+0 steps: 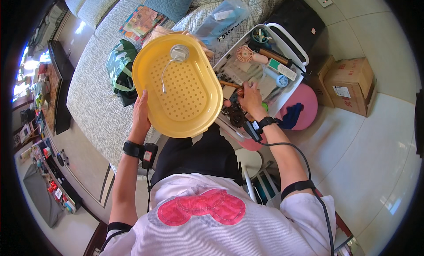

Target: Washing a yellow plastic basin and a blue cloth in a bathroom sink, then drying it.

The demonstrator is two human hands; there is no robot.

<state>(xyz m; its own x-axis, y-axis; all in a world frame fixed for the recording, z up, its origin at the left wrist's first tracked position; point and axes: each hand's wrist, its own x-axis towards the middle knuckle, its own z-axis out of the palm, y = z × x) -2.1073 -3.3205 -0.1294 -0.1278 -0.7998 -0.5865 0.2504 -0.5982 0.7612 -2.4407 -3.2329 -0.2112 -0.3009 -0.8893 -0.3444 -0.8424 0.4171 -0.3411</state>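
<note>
My left hand [141,112] grips the left rim of a yellow plastic basket [180,126] with a perforated bottom. In it lie a white charger with a coiled cable [180,53]. My right hand [251,98] reaches into a white metal mesh basket [228,55], its fingers bent at the end of a thin brown stick [232,84]; whether they grip it is hidden. Around that hand are a pink handheld fan [245,54], a blue handheld fan [281,80], a green-and-white box [281,69] and a dark brown object [237,116].
A bed [96,80] bears a green patterned bag [121,70], a clear plastic bag [222,21] and a picture book [140,22]. Right of the mesh basket stand a pink round stool [306,107] with dark cloth, cardboard boxes [349,80] and a black case [298,24]. Cables hang along both arms.
</note>
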